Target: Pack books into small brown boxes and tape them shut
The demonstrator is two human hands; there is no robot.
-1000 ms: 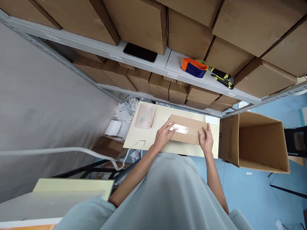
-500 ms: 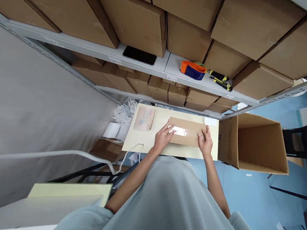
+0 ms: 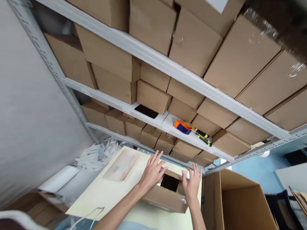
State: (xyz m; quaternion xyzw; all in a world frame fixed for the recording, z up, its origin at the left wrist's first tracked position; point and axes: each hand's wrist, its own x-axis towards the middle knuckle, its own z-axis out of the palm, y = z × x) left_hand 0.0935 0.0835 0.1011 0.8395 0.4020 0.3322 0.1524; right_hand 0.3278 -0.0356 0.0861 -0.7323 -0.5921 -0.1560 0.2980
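Observation:
A small brown cardboard box (image 3: 164,199) stands on the cream tabletop, with a dark gap in its top and clear tape at its right end. My left hand (image 3: 152,170) is over the box's left rear, fingers stretched out and spread. At the right end, my right hand (image 3: 192,184) has its fingers raised and apart. Neither hand grips anything; whether the fingertips touch the box I cannot tell. Left of the box lies a flat pinkish packet (image 3: 121,164).
Shelving with many cardboard boxes (image 3: 154,96) rises behind the table (image 3: 93,198). On one shelf lie a black phone-like slab (image 3: 146,111), an orange and blue tape dispenser (image 3: 183,127) and yellow-black cutters (image 3: 203,137). A large open carton (image 3: 238,203) stands at the right.
The view has tilted up toward the shelves. The brown cardboard was a flat-looking taped face under both hands; now a box with a gap shows and my fingers are lifted and spread.

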